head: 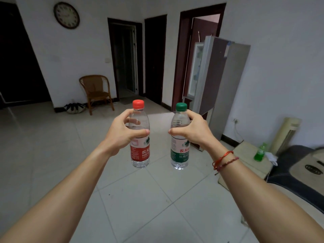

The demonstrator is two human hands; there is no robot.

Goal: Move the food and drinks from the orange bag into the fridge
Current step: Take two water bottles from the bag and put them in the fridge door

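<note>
My left hand (pixel 121 132) grips a clear water bottle with a red cap and red label (pixel 140 153), held upright in front of me. My right hand (pixel 192 130) grips a second water bottle with a green cap and green label (pixel 179 155), also upright. Both bottles hang over the tiled floor at arm's length. Beyond them, to the right, stands the grey fridge (pixel 228 88) with its upper door (pixel 194 71) swung open, showing white shelves inside. The orange bag is not in view.
A wicker chair (pixel 96 92) stands by the far wall, with dark doorways (pixel 125 58) behind. At the right are a low stand (pixel 249 158) with a green bottle (pixel 260 152), a leaning cream panel (pixel 285 135) and a sofa edge (pixel 298 172).
</note>
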